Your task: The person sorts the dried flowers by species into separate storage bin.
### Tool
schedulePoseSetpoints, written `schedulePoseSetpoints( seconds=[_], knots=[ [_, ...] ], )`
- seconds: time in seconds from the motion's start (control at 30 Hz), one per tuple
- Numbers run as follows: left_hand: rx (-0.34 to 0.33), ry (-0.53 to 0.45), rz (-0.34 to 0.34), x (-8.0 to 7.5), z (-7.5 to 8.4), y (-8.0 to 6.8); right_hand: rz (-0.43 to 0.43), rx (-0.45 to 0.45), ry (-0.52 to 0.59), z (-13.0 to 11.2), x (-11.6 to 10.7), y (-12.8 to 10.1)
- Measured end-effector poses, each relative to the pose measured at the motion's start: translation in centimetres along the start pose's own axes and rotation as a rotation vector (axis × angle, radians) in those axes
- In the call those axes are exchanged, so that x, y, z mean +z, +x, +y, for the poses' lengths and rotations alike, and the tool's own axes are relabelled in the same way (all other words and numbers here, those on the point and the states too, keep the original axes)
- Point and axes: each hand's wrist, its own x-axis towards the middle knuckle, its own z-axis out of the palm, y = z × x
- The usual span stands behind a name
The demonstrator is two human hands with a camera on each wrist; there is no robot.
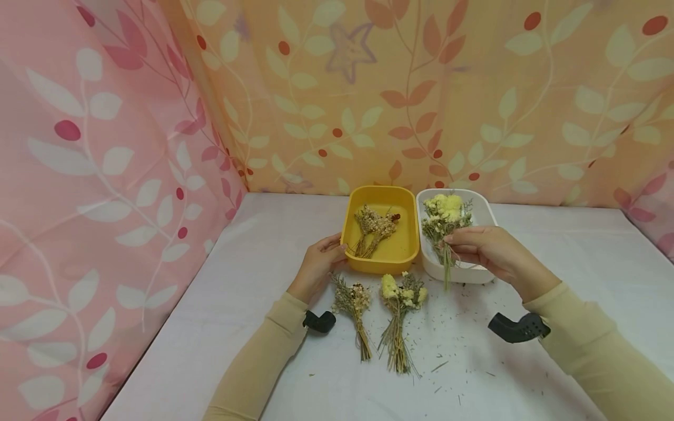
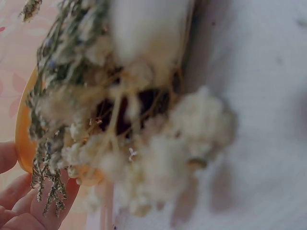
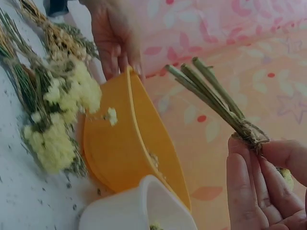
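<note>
Both hands work at the 2 trays. Right hand (image 1: 487,248) pinches a tied bouquet (image 1: 444,225) by its stems above the white tray (image 1: 487,219), so the flowers hang free. Left hand (image 1: 321,263), fingers straight, touches the yellow tray (image 1: 358,199) rim, probably steadying it. 2 bouquets (image 1: 376,310) lie on the table (image 1: 526,374).

Dried-flower bunches: four — one in the yellow tray (image 1: 380,228), one over the white tray (image 1: 444,225), two on the desk (image 1: 355,304) (image 1: 400,310). Trays: two — yellow tray (image 1: 408,245), white tray (image 1: 484,213).
</note>
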Motion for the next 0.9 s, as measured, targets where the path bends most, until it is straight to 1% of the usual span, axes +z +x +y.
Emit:
schedulePoseSetpoints(
  seconds=[0.23,0.43,0.6,0.67,0.9],
  knots=[
    [0.012,-0.005,-0.012,0.0,0.1,-0.1,0.075,0.011,0.033,-0.4,-1.2,1.7],
    [0.012,-0.004,-0.002,0.0,0.0,0.0,0.141,0.033,0.031,-0.3,-1.8,3.0],
    [0.008,-0.003,0.005,0.0,-0.1,0.1,0.144,0.000,0.030,0.1,-2.3,3.8],
    [0.004,-0.009,0.004,0.0,-0.2,0.1,0.140,-0.004,0.046,0.4,-2.5,4.2],
    [-0.001,-0.009,-0.008,-0.1,-0.4,0.2,0.160,0.027,0.010,1.8,-3.2,5.6]
  ],
)
